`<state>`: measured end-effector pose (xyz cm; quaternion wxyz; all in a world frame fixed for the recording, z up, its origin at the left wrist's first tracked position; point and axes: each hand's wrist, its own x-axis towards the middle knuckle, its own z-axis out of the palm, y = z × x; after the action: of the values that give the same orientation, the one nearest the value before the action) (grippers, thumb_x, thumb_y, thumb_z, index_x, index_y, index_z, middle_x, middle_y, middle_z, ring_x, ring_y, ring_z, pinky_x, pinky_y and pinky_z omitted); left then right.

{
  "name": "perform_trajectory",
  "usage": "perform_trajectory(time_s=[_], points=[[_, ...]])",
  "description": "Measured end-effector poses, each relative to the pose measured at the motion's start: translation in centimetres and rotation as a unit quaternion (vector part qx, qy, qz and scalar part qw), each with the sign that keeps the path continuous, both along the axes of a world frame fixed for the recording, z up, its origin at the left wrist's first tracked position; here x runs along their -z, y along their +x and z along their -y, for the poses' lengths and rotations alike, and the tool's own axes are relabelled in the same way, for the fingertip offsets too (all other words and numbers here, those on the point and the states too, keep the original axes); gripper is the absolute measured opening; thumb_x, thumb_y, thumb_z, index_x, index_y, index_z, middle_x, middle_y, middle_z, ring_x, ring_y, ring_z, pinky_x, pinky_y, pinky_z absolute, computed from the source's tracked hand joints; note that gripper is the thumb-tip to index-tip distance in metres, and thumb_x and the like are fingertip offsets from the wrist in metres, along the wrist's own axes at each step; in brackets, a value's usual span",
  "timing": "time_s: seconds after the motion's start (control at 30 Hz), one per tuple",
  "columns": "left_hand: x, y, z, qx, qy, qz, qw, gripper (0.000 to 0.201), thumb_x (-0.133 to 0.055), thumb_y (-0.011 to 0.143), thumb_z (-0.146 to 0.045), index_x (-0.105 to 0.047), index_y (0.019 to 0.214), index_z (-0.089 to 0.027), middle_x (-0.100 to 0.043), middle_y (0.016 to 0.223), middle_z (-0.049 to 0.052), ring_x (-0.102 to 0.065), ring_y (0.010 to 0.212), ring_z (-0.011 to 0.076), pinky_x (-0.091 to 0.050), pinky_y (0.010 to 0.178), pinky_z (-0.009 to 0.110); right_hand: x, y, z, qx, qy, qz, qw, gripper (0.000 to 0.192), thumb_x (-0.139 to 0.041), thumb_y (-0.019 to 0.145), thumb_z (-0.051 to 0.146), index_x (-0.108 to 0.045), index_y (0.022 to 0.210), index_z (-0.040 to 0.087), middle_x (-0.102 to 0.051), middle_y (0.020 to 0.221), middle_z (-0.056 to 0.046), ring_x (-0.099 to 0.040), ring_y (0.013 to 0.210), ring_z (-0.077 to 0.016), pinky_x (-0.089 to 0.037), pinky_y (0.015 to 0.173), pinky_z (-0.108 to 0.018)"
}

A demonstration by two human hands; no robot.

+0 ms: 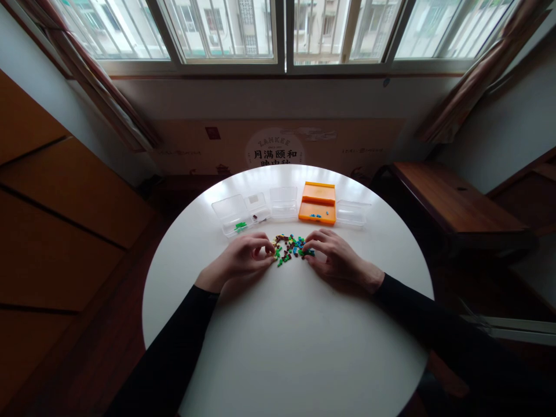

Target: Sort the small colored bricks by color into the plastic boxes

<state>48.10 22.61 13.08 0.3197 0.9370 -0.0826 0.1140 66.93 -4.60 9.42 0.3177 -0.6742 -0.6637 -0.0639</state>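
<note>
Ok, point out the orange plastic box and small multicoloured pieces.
Orange plastic box (317, 209), head view: near half's bare floor.
Small multicoloured pieces (297, 243), head view: denser right side of the pile.

We see a wide window (285, 68) up ahead of us, with bars and pale buildings (249, 29) outside. Beside it we spot 2 curtains: a left curtain (93, 81) and a right curtain (473, 87), both hanging at a slant. Under the window we find a tan board (186, 136) with 1 pale circle (275, 140) and dark writing on it. On our left stands an orange-brown cupboard (78, 197) above a dark red floor (98, 321). On our right we see a brown wooden bench (443, 191).
</note>
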Motion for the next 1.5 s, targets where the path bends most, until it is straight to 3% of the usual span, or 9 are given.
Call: perform_trajectory(time_s=[0.3,0.57,0.77,1.0,1.17,1.33,1.4,1.5], points=[[0.0,0.1,-0.4,0.035,-0.059,-0.031,0.997,0.013,-0.077,0.102,-0.033,-0.082,0.098,-0.021,-0.075,0.102,0.006,-0.062,0.078,0.0136,-0.049,0.068,0.025,-0.2,-0.1,0.1,-0.005,0.0,-0.01,1.0,0.018,-0.075,0.1,0.021,-0.078,0.117,0.027,-0.076,0.119,-0.008,-0.069,0.106,-0.0271,-0.059,0.099,-0.047],[0.5,0.4,-0.1,-0.016,-0.07,0.007,0.997,0.015,-0.077,0.102,-0.034,-0.081,0.097,-0.021,-0.078,0.092,0.003,-0.063,0.074,0.0126,-0.049,0.067,0.025,-0.2,0.0,0.1,-0.012,0.004,-0.01,1.0,0.019,-0.074,0.101,0.021,-0.077,0.118,0.027,-0.076,0.12,-0.008,-0.069,0.106,-0.0271,-0.058,0.099,-0.046],[0.7,1.6,3.0,-0.1,-0.188,0.07,0.975,0.023,-0.082,0.1,-0.042,-0.083,0.098,-0.019,-0.083,0.095,0.006,-0.071,0.079,0.0158,-0.051,0.068,0.027,-0.5,-0.2,0.0,-0.011,0.026,-0.012,1.0,0.015,-0.073,0.103,0.025,-0.074,0.119,0.027,-0.078,0.118,-0.008,-0.07,0.104,-0.0277,-0.058,0.097,-0.046],[1.8,2.7,6.0,-0.11,-0.317,0.029,0.942,0.038,-0.094,0.088,-0.052,-0.081,0.092,-0.017,-0.082,0.088,0.008,-0.069,0.071,0.0154,-0.052,0.061,0.026,-0.6,-0.6,-0.3,0.006,0.063,-0.001,0.998,0.017,-0.073,0.108,0.035,-0.074,0.124,0.028,-0.081,0.113,-0.008,-0.073,0.1,-0.0274,-0.058,0.093,-0.045],[1.5,2.7,6.9,-0.088,-0.313,0.01,0.946,0.036,-0.094,0.089,-0.051,-0.081,0.092,-0.017,-0.082,0.093,0.008,-0.071,0.082,0.0177,-0.055,0.071,0.029,-0.3,-0.4,-0.3,-0.01,0.068,-0.003,0.998,0.012,-0.07,0.111,0.034,-0.077,0.12,0.029,-0.083,0.109,-0.006,-0.074,0.098,-0.0256,-0.058,0.093,-0.045],[1.7,2.7,6.8,-0.086,-0.301,0.01,0.95,0.036,-0.09,0.092,-0.051,-0.08,0.095,-0.017,-0.082,0.094,0.009,-0.071,0.081,0.018,-0.054,0.07,0.029,-0.4,-0.3,-0.2,-0.015,0.08,0.003,0.997,0.008,-0.072,0.11,0.032,-0.078,0.115,0.029,-0.082,0.104,-0.004,-0.073,0.095,-0.0243,-0.056,0.092,-0.043],[1.7,2.6,6.3,-0.09,-0.268,0.02,0.959,0.032,-0.086,0.096,-0.048,-0.079,0.098,-0.018,-0.082,0.096,0.008,-0.07,0.08,0.0172,-0.054,0.07,0.029,-0.6,0.1,-0.1,0.016,0.078,0.001,0.997,0.008,-0.072,0.11,0.033,-0.078,0.112,0.029,-0.082,0.105,-0.005,-0.073,0.096,-0.0252,-0.055,0.092,-0.043],[1.6,2.1,5.2,-0.09,-0.176,0.047,0.979,0.023,-0.08,0.101,-0.043,-0.079,0.102,-0.02,-0.081,0.099,0.006,-0.068,0.08,0.0163,-0.054,0.073,0.029,-1.0,1.7,0.5,0.128,0.105,-0.012,0.986,0.013,-0.069,0.111,0.036,-0.078,0.105,0.027,-0.081,0.101,-0.005,-0.073,0.095,-0.0262,-0.052,0.094,-0.045]])
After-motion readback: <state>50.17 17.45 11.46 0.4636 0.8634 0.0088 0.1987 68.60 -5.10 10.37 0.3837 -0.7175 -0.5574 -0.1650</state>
